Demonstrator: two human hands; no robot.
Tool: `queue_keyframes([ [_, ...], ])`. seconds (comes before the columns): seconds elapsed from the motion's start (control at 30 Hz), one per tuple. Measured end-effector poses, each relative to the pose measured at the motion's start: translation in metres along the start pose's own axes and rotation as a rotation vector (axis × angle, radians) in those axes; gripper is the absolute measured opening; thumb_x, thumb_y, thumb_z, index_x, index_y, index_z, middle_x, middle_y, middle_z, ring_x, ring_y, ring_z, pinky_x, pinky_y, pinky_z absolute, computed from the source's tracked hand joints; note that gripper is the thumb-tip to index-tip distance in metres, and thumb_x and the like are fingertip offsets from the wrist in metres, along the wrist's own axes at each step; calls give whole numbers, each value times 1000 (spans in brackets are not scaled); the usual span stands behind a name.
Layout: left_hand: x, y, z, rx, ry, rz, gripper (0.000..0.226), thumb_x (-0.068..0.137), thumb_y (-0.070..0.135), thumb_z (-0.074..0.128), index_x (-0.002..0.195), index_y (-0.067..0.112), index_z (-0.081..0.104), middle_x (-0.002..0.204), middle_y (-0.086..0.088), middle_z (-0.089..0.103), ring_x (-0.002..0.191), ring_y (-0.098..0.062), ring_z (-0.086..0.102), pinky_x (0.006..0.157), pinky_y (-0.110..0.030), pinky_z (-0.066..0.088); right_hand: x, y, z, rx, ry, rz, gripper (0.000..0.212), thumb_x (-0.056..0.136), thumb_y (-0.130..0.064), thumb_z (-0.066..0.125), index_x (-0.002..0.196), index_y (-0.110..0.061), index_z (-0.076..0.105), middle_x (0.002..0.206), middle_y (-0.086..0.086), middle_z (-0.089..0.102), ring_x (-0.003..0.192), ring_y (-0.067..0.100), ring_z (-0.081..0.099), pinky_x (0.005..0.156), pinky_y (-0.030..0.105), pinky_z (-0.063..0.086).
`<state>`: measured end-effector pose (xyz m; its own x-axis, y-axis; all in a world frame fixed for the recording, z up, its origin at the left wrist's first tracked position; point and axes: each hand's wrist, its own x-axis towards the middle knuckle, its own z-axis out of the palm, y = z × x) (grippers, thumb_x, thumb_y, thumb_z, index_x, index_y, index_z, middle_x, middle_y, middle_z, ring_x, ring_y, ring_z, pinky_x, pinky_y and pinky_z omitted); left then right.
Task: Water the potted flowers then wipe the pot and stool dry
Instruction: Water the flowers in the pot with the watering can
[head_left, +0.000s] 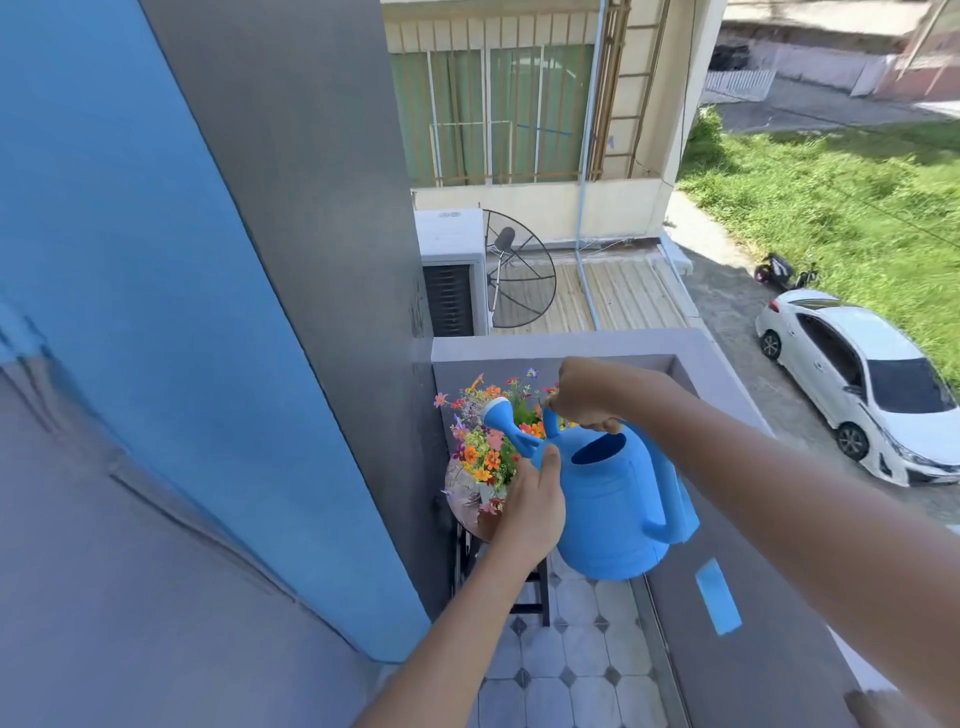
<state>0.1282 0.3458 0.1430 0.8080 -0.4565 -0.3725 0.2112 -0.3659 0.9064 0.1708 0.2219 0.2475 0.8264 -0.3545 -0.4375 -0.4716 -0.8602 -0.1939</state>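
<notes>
A blue plastic watering can (613, 509) hangs in the air over the balcony floor, its spout and rose (500, 415) pointing left at a pot of colourful flowers (485, 447). The pot (460, 486) stands on a dark stool (535, 587), mostly hidden behind my arm and the can. My right hand (587, 397) is closed on the can's top handle. My left hand (535, 504) presses against the can's left side near the base of the spout. No water is visible coming from the rose.
A grey balcony parapet (737, 571) runs along the right, with a blue cloth-like strip (718, 597) lying on its top. A blue and grey wall (234, 364) closes the left. The floor (571, 665) is pale tile. Beyond lie a satellite dish, an air-conditioner unit, and a white car below.
</notes>
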Motion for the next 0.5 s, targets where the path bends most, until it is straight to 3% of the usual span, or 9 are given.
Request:
queue_keyframes([
  [0.2,-19,-7,8,-1,49,-35,51,98,58,24,118,16,43,113,-14,55,92,-19,51,68,-32,35,-16,0,9,-46,-11,-40,14,102,-13,48,109,-1,50,57,11,55,37,21,47,35,16,35],
  [0.27,-23,-12,13,-9,54,-41,54,97,60,24,117,14,45,110,-13,55,96,-23,53,73,-36,38,-24,3,12,-39,3,-64,13,100,-11,48,94,-3,58,61,7,55,44,20,50,40,23,41],
  [0.33,-28,-17,20,-34,55,-47,56,95,62,25,115,14,47,102,-10,55,90,-22,53,73,-38,38,-31,7,15,-26,0,-122,27,97,-15,54,71,-9,49,67,5,52,51,16,47,50,27,44],
  [0.37,-31,-19,23,-48,49,-55,56,95,62,25,114,15,48,102,-11,56,88,-20,52,73,-37,38,-34,9,17,-35,-1,-142,30,96,-17,55,68,-12,46,70,5,53,53,16,47,52,28,45],
  [0.5,-39,-23,34,-31,26,-73,48,97,60,24,109,18,44,107,-11,53,92,-19,49,75,-36,37,-35,22,28,-31,-52,-60,21,99,-17,49,88,-3,60,65,10,61,41,19,51,41,24,41],
])
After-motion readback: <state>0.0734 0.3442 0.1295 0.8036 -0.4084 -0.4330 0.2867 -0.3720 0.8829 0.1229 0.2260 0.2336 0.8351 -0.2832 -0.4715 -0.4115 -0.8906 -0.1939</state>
